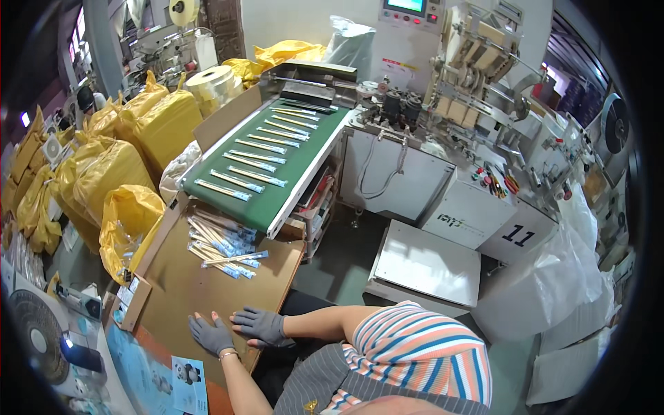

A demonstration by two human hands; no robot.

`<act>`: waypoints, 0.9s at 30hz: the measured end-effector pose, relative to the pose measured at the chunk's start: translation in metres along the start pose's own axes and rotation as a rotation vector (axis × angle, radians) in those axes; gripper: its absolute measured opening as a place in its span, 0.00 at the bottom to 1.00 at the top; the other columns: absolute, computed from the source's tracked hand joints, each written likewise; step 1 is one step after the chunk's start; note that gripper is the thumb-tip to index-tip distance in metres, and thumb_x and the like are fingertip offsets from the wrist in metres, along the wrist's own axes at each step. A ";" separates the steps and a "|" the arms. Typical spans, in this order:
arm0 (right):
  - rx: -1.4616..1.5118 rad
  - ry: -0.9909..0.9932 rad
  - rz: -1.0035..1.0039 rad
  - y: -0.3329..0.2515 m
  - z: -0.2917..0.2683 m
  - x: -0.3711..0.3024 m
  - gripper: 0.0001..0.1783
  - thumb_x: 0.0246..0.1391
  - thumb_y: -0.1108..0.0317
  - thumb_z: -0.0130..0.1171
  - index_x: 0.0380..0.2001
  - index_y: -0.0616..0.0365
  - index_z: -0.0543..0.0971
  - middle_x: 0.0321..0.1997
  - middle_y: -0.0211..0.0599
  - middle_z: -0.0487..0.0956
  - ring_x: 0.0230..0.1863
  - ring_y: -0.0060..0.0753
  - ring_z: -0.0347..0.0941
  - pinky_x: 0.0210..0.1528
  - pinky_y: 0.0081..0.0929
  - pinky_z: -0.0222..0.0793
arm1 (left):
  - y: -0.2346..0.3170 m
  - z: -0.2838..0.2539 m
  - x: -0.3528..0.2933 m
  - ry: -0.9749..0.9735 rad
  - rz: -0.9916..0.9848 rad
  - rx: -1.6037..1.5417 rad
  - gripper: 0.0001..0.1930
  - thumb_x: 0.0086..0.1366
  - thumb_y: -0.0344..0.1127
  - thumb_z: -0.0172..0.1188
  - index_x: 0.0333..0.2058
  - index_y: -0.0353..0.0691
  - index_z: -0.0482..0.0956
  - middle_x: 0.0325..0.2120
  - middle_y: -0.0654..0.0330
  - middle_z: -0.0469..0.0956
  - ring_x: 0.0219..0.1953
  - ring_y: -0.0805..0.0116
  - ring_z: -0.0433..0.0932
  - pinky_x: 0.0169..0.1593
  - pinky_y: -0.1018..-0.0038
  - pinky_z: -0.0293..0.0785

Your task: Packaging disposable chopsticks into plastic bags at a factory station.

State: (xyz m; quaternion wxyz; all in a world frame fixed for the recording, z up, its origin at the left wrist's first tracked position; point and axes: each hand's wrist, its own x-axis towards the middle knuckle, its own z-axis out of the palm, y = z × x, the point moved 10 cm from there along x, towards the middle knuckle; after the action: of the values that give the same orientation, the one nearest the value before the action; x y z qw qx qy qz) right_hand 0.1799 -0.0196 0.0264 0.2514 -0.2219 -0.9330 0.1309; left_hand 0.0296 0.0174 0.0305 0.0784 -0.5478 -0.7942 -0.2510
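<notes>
- Surface: at far left I note a white fan with a round grille (36, 335); next, the flat brown tabletop (207, 289) under my hands, with a raised lip along its left side; right of that, grey floor (356, 259).
- Room: bulging yellow plastic sacks (97, 173) crowd the left; a white-panelled machine with metal rollers (394, 166) fills the right background.
- Around me: an open-mouthed yellow plastic sack (131, 225) beside the tabletop's left edge; a blue card with a panda picture (189, 384) near my left wrist; a sloping green conveyor belt with a white side rail (259, 206); a low white rectangular box (425, 266) on the floor; a large translucent plastic bag (539, 280) at right.
- In the way: the belt's near end bounds the far side of the tabletop.
- Position: a loose pile of slim pale wooden sticks in blue-ended wrappers (225, 243) lies on the tabletop, between the belt and my hands; more wrapped sticks (260, 146) lie spaced along the belt.
- Axis: most sticks run from far left to near right, blue ends rightward; one top stick lies across the others, its blue end also right.
- Grip: my grey-gloved left hand (211, 335) is released, fingers spread on the tabletop; my grey-gloved right hand (261, 326), beside it, is likewise released, fingers extended.
</notes>
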 end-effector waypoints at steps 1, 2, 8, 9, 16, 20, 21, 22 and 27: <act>-0.007 -0.009 -0.003 -0.001 0.000 0.000 0.34 0.53 0.50 0.48 0.57 0.62 0.64 0.65 0.54 0.59 0.67 0.53 0.53 0.66 0.52 0.45 | 0.001 0.000 -0.001 0.000 0.005 -0.006 0.29 0.63 0.49 0.52 0.54 0.31 0.68 0.57 0.43 0.64 0.61 0.48 0.61 0.62 0.58 0.56; -0.003 -0.017 -0.008 -0.002 0.001 -0.001 0.34 0.53 0.50 0.48 0.57 0.62 0.64 0.65 0.54 0.59 0.67 0.53 0.53 0.66 0.52 0.45 | 0.003 -0.001 -0.002 -0.001 0.011 -0.012 0.29 0.63 0.49 0.53 0.54 0.31 0.68 0.57 0.43 0.64 0.61 0.47 0.61 0.62 0.58 0.56; 0.039 0.089 -0.065 -0.016 -0.002 0.001 0.35 0.48 0.50 0.53 0.54 0.62 0.67 0.61 0.55 0.63 0.63 0.54 0.57 0.63 0.52 0.49 | -0.014 -0.004 -0.011 0.024 -0.025 -0.005 0.29 0.61 0.51 0.54 0.53 0.33 0.69 0.57 0.43 0.64 0.60 0.47 0.62 0.62 0.57 0.57; 0.034 0.092 -0.057 -0.016 -0.002 0.001 0.33 0.47 0.51 0.55 0.54 0.61 0.67 0.59 0.54 0.64 0.62 0.54 0.58 0.62 0.52 0.51 | -0.019 -0.002 -0.013 0.032 -0.024 0.004 0.29 0.61 0.51 0.54 0.53 0.34 0.69 0.57 0.43 0.64 0.60 0.48 0.62 0.62 0.57 0.57; -0.064 -0.018 0.038 -0.004 -0.023 0.007 0.31 0.52 0.51 0.52 0.56 0.58 0.66 0.61 0.52 0.63 0.62 0.53 0.58 0.65 0.51 0.47 | 0.013 -0.015 0.003 0.056 -0.007 -0.003 0.28 0.59 0.51 0.56 0.52 0.37 0.71 0.56 0.45 0.67 0.59 0.48 0.63 0.61 0.57 0.59; -0.034 -0.043 0.039 -0.004 -0.016 0.015 0.32 0.54 0.49 0.51 0.56 0.58 0.66 0.61 0.51 0.64 0.61 0.54 0.59 0.64 0.48 0.51 | 0.000 -0.008 0.000 0.081 0.000 -0.037 0.28 0.60 0.51 0.55 0.52 0.37 0.70 0.56 0.45 0.66 0.59 0.48 0.62 0.61 0.57 0.57; 0.134 -0.077 0.085 0.003 -0.011 0.021 0.35 0.52 0.48 0.52 0.56 0.61 0.66 0.61 0.55 0.63 0.63 0.56 0.57 0.65 0.48 0.49 | -0.004 -0.008 -0.001 0.073 -0.020 -0.046 0.28 0.60 0.51 0.55 0.52 0.37 0.70 0.56 0.45 0.66 0.59 0.47 0.62 0.61 0.56 0.57; 0.143 -0.082 0.073 0.006 -0.013 0.035 0.35 0.52 0.48 0.52 0.56 0.61 0.66 0.61 0.55 0.63 0.63 0.56 0.57 0.65 0.48 0.49 | -0.007 -0.008 -0.001 0.077 -0.032 -0.037 0.28 0.60 0.51 0.55 0.52 0.37 0.70 0.56 0.45 0.66 0.59 0.47 0.62 0.61 0.56 0.57; -0.182 0.141 0.333 0.114 -0.078 0.139 0.46 0.47 0.45 0.58 0.62 0.63 0.57 0.64 0.62 0.57 0.65 0.60 0.52 0.65 0.45 0.51 | -0.005 -0.013 -0.002 0.074 -0.017 -0.081 0.29 0.59 0.51 0.55 0.51 0.33 0.70 0.54 0.43 0.67 0.59 0.47 0.61 0.62 0.55 0.54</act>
State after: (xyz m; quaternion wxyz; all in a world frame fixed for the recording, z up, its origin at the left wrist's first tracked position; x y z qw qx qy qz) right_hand 0.1533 0.1566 0.1084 0.2699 -0.4033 -0.8716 0.0701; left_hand 0.0239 0.0081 0.0393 0.0833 -0.5340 -0.7845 -0.3039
